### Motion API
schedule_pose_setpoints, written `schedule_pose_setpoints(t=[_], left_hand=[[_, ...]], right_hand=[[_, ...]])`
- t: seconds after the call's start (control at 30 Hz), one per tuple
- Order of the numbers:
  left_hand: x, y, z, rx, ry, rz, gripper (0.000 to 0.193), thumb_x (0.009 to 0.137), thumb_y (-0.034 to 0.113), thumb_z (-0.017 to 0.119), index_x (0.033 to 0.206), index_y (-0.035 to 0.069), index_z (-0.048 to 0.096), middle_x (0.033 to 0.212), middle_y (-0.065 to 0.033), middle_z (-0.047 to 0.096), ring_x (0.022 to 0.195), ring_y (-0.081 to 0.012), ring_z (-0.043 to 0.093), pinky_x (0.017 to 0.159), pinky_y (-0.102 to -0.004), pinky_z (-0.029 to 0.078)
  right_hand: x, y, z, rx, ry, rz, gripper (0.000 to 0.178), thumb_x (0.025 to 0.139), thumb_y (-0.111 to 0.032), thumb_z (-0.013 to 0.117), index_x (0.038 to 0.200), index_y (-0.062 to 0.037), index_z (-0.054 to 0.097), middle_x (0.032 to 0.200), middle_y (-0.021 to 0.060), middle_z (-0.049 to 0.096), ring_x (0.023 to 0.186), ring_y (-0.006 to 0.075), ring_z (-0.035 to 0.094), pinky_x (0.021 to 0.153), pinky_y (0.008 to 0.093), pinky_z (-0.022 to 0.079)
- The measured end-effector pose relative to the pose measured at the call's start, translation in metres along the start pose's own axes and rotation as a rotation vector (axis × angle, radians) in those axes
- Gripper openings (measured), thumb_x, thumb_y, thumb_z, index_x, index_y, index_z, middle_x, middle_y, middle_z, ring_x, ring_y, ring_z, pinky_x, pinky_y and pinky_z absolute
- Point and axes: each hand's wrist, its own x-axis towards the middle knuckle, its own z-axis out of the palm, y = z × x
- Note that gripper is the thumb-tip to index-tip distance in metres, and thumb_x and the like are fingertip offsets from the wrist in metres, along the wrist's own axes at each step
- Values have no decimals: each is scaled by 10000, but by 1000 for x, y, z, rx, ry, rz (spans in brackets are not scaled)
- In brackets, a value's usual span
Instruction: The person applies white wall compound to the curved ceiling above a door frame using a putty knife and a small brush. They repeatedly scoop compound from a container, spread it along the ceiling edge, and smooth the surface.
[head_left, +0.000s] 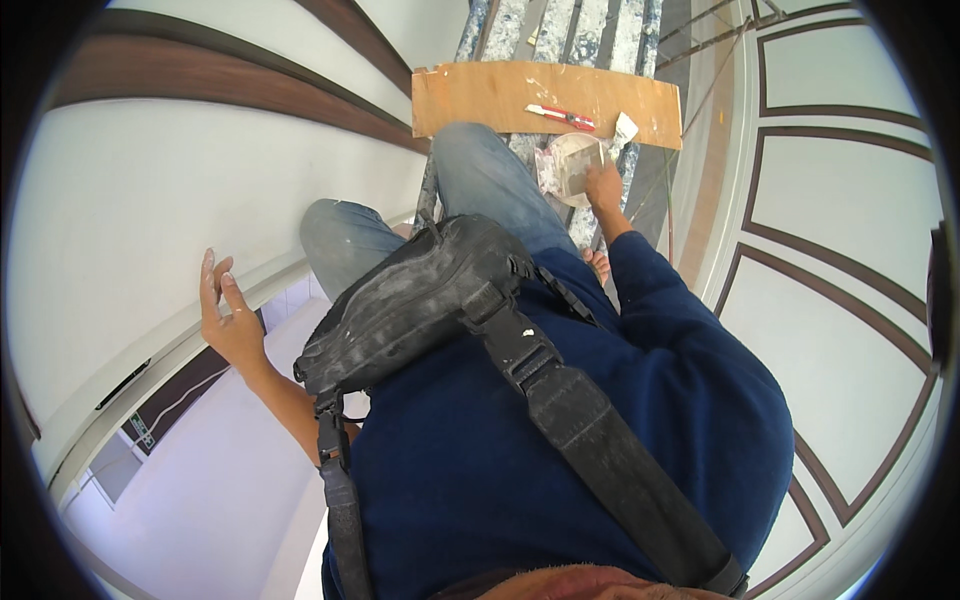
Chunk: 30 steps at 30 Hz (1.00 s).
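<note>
My right hand (603,188) is closed at the right side of a round, whitish tub (549,178) smeared with white paste. Under its fingers, over the mouth of the tub, is a flat, square, greyish scraper (580,165); how far its edge dips into the paste is hidden. My left hand (232,325) is raised out to the left in front of the white wall, fingers apart and white-specked, with nothing in it. Just beyond the tub, a red and white utility knife (560,117) lies on a wooden board (460,100). A white-smeared, brush-like tool (622,132) rests by the tub's far right edge.
I sit astride a paint-spattered slatted platform (590,35), the board lying across it. Dark brown trim (230,75) crosses the white wall (150,180) at left. White panels with brown frames (830,190) stand at right. A black bag (420,300) is strapped across me.
</note>
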Motion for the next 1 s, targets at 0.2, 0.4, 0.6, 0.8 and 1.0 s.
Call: schedule_pose_setpoints(t=[0.2,0.4,0.6,0.8,1.0], left_hand=[[15,-5,-22,5,86,78,367,1021,36,559,1375,68,652,1115,-131,762,1058,-217,702,991,-362,519],[33,7,-11,-29,64,90,351,1023,20,557,1360,38,655,1149,-133,759,1078,-218,702,996,-352,516],[74,23,-14,55,181,352,319,1008,-13,573,1311,8,671,1216,-129,745,1096,-225,711,977,-348,536],[111,-1,-76,236,355,627,296,963,-59,588,1230,3,697,1207,-124,741,1097,-253,713,962,-363,560],[134,32,-82,289,458,799,477,734,-11,696,1187,127,744,997,-58,755,881,-243,726,763,-349,601]], right_hand=[[-12,17,-33,888,-231,522,310,951,-242,694,1218,-96,635,998,36,683,784,176,636,581,342,484],[-15,35,-55,1334,-321,672,277,994,-213,672,1229,-80,609,1123,82,695,935,214,661,651,322,509],[-21,23,-59,1617,-430,614,301,1002,-189,655,1266,-63,590,1173,88,690,979,236,655,671,332,514],[3,-19,-56,1626,-538,276,417,996,-162,622,1384,-36,538,1301,104,649,1148,271,620,934,389,526],[33,-293,-148,1583,-536,-355,551,1000,-156,634,1501,-37,440,1343,106,633,1263,266,603,1077,435,480]])
